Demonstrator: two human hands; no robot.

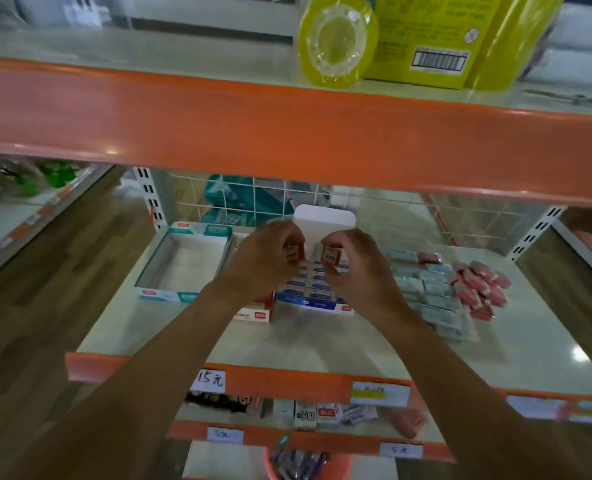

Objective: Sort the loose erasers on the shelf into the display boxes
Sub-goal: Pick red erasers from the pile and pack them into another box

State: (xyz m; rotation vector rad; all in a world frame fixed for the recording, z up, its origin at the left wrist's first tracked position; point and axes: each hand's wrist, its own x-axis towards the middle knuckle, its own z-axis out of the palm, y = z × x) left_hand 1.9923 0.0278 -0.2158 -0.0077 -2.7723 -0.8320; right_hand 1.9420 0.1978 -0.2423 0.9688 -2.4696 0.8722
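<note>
Over blue display box point(317, 303): left hand point(263, 259) pinches eraser point(292, 253); right hand point(358, 270) pinches second eraser point(329, 254).

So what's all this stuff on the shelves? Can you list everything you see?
shelf: one, white with orange edge, middle
teal box: one, teal and white, empty, left on the shelf
blue box: one, blue, rows of erasers inside, centre
red box: one, red and white, partly hidden under the left forearm
pale erasers: loose pile, pale teal, right of the blue box
pink erasers: loose pile, pink-red, far right
tape roll: one, yellow, top shelf
yellow package: one, beside the roll
price tags: several, white, shelf edges
left eraser: one, red-white, in left hand
right eraser: one, red-white, in right hand
left hand: pinches the left eraser
right hand: pinches the right eraser
</note>
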